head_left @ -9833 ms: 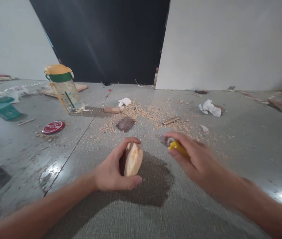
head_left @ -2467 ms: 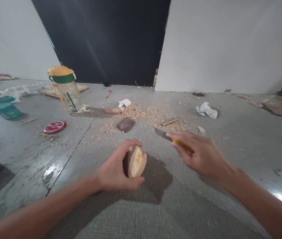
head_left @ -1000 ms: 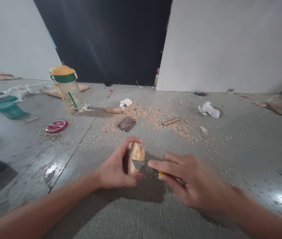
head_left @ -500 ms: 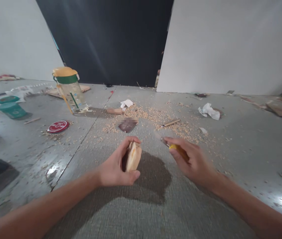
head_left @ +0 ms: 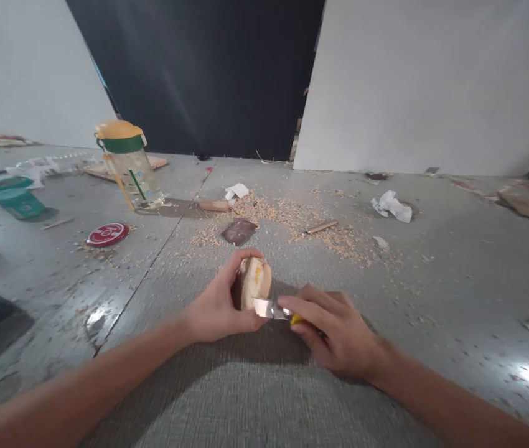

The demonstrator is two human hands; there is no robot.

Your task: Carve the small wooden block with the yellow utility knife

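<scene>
My left hand is closed around a pale block of wood, its thumb below and fingers behind. An orange mark shows on the block's upper face. In my right hand is a yellow utility knife, most of its handle hidden by the fingers. The knife's metal blade points left and lies against the lower right part of the block, close to my left thumb. Beyond the hands, wood chips are scattered over the grey floor around a dark brown flat piece.
A bottle with a yellow and green lid stands at the back left. Before it lies a red round tin; a teal container is farther left. A thin wooden-handled tool and crumpled tissue lie right of centre.
My right hand has moved left and down, bringing the knife blade from apart to the block. My left hand has tilted the block slightly, so more of its orange-marked face shows.
</scene>
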